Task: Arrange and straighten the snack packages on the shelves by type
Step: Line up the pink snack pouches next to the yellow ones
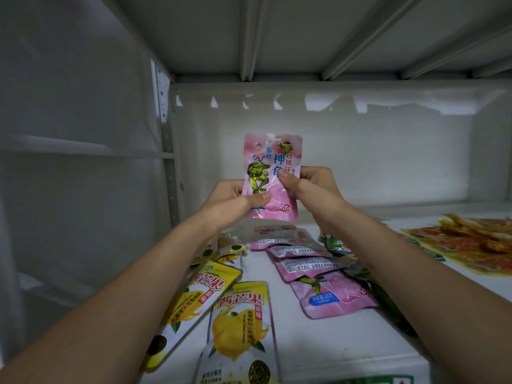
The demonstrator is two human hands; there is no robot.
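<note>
While upright above the shelf (318, 342), pink packet (270, 162) pinched between both hands (277, 194).

White shelf (288, 342) carries snack packs. Yellow mango packs (238, 328) front left, lying askew. Pink packs (307, 261) in overlapping row at centre. Green packs (388, 303) just right of pink. Orange-red packs (471, 245) far right.

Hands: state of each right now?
Left hand: holds the pink packet by its lower left edge.
Right hand: pinches the same packet's right side.
</note>
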